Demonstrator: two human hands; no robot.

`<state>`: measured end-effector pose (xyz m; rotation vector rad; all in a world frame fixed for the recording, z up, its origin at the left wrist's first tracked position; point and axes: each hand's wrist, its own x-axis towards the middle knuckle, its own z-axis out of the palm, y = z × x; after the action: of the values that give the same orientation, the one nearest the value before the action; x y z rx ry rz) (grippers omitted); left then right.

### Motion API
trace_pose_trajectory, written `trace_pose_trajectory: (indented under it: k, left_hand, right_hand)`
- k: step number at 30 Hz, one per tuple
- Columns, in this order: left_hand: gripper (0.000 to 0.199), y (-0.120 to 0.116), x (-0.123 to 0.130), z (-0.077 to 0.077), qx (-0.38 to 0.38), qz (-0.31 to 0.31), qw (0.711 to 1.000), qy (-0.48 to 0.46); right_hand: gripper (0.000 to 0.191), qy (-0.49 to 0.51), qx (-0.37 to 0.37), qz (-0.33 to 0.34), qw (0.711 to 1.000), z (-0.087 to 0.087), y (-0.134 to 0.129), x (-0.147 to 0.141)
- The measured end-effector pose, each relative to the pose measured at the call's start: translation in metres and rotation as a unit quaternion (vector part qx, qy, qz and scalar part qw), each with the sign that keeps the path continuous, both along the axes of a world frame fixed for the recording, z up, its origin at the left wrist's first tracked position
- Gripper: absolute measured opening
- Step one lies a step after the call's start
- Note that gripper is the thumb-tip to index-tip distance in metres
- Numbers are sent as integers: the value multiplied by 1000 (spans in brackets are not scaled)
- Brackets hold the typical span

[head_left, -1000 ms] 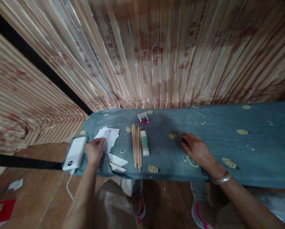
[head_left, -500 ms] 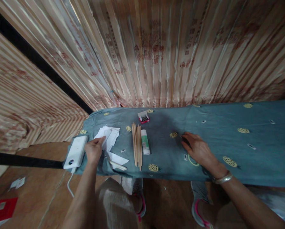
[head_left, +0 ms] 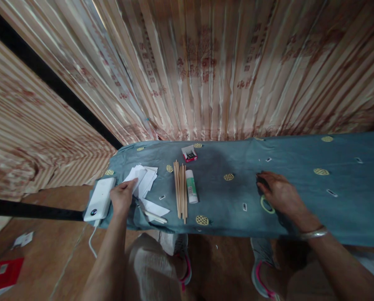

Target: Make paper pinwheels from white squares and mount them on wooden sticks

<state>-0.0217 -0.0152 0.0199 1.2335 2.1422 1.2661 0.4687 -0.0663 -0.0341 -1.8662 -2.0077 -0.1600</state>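
Note:
My left hand (head_left: 123, 195) is closed, its thumb and fingers pinching the edge of a white paper slip (head_left: 139, 174) over a loose stack of white papers (head_left: 149, 177). A folded or cut paper piece (head_left: 155, 207) and a thin whitish stick or pen (head_left: 156, 217) lie just below the stack. To the right, my right hand (head_left: 276, 192) is curled, palm down, low over the cloth. Out from under it shows the pale yellow-green ring handle of what looks like scissors (head_left: 267, 205); the blades are mostly hidden by the fingers.
Between my hands lie a bundle of wooden sticks (head_left: 181, 192), a green-and-white glue stick (head_left: 191, 186) and a small open red-and-white box (head_left: 189, 154) with dark bits inside. A white power bank (head_left: 100, 198) with a cable sits at the left end of the cloth-covered table (head_left: 224, 221). A curtain hangs behind.
My right hand has slid to the right across the cloth, and the yellow-green ring has gone with it. My left hand stays at the papers, almost unmoved.

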Motion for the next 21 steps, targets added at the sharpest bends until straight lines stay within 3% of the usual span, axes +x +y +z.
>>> trace_pose_trajectory:
  k: [21]
  left_hand:
    - [25,1,4,-1,15,44,996,-70]
  right_hand:
    - [31,-18,15,-5,1000,-2,1,9]
